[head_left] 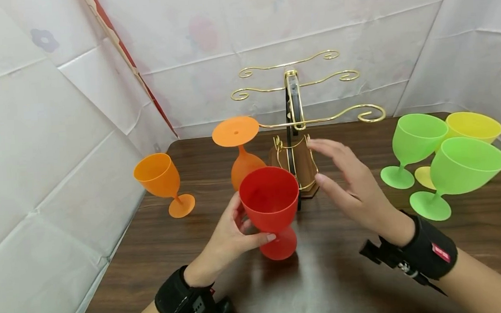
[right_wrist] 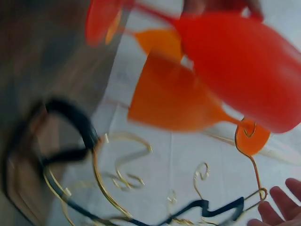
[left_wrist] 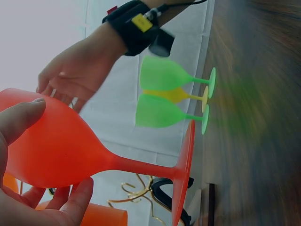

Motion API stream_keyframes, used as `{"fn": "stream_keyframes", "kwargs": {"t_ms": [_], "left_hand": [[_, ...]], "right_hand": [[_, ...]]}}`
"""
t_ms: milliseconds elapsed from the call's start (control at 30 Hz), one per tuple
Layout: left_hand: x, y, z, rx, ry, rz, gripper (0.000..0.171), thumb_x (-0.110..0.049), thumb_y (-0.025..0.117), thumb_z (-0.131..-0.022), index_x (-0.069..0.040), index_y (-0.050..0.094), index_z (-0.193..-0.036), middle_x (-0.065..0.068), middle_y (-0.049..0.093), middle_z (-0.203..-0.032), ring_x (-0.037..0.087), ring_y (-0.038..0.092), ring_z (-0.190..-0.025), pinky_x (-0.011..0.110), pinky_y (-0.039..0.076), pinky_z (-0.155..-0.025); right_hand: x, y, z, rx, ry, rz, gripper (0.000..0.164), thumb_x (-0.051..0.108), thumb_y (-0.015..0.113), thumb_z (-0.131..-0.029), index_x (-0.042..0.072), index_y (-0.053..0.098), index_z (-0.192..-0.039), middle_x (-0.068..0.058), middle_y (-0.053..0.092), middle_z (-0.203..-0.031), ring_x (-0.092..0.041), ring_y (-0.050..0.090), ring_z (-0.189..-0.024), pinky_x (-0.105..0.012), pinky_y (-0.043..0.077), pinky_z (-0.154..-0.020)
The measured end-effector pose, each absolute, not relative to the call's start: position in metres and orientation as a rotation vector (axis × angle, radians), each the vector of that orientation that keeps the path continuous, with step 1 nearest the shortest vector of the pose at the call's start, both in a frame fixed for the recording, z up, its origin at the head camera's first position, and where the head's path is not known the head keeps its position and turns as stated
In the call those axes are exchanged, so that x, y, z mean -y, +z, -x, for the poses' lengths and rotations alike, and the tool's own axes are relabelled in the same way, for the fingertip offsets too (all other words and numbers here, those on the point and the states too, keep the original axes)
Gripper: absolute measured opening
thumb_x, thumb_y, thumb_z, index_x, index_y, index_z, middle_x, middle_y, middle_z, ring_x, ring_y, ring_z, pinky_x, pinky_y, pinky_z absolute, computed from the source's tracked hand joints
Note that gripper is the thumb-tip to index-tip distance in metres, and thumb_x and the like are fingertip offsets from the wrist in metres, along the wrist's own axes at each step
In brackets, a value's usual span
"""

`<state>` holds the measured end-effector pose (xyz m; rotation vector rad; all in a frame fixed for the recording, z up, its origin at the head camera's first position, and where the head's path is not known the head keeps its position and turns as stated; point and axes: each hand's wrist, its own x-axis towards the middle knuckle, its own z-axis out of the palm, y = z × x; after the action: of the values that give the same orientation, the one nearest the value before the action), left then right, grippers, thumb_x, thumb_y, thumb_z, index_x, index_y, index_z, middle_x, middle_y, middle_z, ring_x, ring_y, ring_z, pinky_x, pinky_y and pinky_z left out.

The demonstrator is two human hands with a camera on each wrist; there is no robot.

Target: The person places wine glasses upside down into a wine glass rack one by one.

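A red plastic goblet (head_left: pixel 270 207) is held upright by my left hand (head_left: pixel 233 235), whose fingers and thumb curl round its bowl in the left wrist view. My right hand (head_left: pixel 356 189) is apart from the goblet, to its right, with fingers extended and nothing held. Behind the red goblet stands a gold wire glass rack (head_left: pixel 294 97) with curled arms and a wooden base. An orange goblet (head_left: pixel 236 131) hangs upside down from the rack's front left arm. In the right wrist view the red goblet (right_wrist: pixel 235 66) appears blurred near the hanging orange goblet (right_wrist: pixel 174 96).
Another orange goblet (head_left: pixel 158 175) stands upright at the left of the dark wooden table (head_left: pixel 146 270). On the right stand two green goblets (head_left: pixel 419 138) and a yellow goblet (head_left: pixel 474 126). White patterned sheeting (head_left: pixel 176 32) surrounds the table's back and sides.
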<state>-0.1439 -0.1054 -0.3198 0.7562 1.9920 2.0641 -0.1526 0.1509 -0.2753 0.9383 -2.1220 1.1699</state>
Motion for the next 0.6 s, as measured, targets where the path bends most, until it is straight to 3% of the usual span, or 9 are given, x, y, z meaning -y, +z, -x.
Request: {"fn": "stream_keyframes", "kwargs": {"t_ms": [167,433,600], "left_hand": [[0.101,-0.317,0.143,-1.973,2.059,-0.773,0.076,-0.007,0.078,-0.076,-0.013,0.036,-0.139,0.01,0.045,-0.135,0.031,0.044,-0.12,0.037,0.048,-0.094],[0.088,-0.317,0.143,-1.912,2.037,-0.823,0.076,-0.005,0.076,-0.076,-0.017,0.036,-0.139,0.006,0.044,-0.136,0.028,0.042,-0.122,0.039,0.049,-0.093],[0.08,-0.317,0.142,-1.892,2.002,-0.81,0.076,-0.005,0.076,-0.076,-0.018,0.036,-0.138,0.004,0.045,-0.135,0.026,0.042,-0.122,0.039,0.049,-0.093]], "right_hand": [[-0.154,-0.29,0.141,2.249,1.627,-0.89,0.048,0.003,0.049,-0.092,0.007,0.041,-0.139,-0.008,0.045,-0.139,-0.014,0.042,-0.126,-0.019,0.036,-0.102],[-0.145,-0.315,0.138,2.153,2.073,-0.964,0.065,0.014,0.065,-0.086,-0.001,0.032,-0.14,-0.012,0.046,-0.132,-0.019,0.048,-0.118,-0.027,0.048,-0.093],[-0.139,-0.324,0.134,2.013,2.215,-0.987,0.072,0.01,0.072,-0.082,-0.006,0.03,-0.138,-0.008,0.046,-0.13,-0.021,0.049,-0.115,-0.03,0.052,-0.088]]}}
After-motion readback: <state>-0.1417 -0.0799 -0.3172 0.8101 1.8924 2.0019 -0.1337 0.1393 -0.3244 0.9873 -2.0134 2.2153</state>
